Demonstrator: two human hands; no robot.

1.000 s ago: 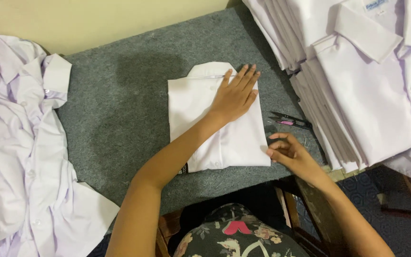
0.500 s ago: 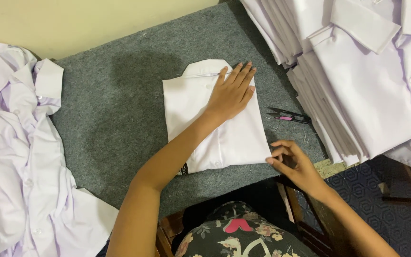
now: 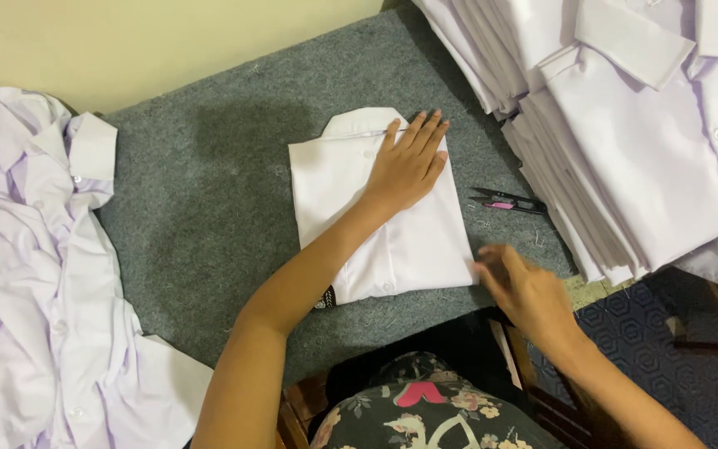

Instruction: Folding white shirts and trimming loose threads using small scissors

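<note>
Pressing flat on the folded white cotton shirt [image 3: 384,212], the left hand [image 3: 409,162] lies palm down with its fingers stretched out and close together, closing on nothing, simply bearing down on the upper right part of the cloth just below the collar. That shirt sits folded into a neat rectangle near the middle of the grey felt-covered surface [image 3: 209,208], collar at the far end, a small dark tag peeking out at its near left corner. Over on the other side, the right hand [image 3: 525,291] is at the shirt's near right corner, right by the surface edge. It is blurred, fingers loosely curled, and whether it has any cloth in its grip I cannot tell. Beyond it, a small pair of black thread snips with a pink patch [image 3: 508,201] lies on the grey felt, just beside the shirt's right edge and apart from both hands. Further right, a tall stack of folded white shirts [image 3: 641,150] fills the corner, collars uppermost, edges overhanging the surface. Far left, a loose heap of crumpled white shirts [image 3: 35,283] spreads out, well apart from the folded one. Down below, a floral-patterned dark garment [image 3: 425,416] shows at the person's lap.
</note>
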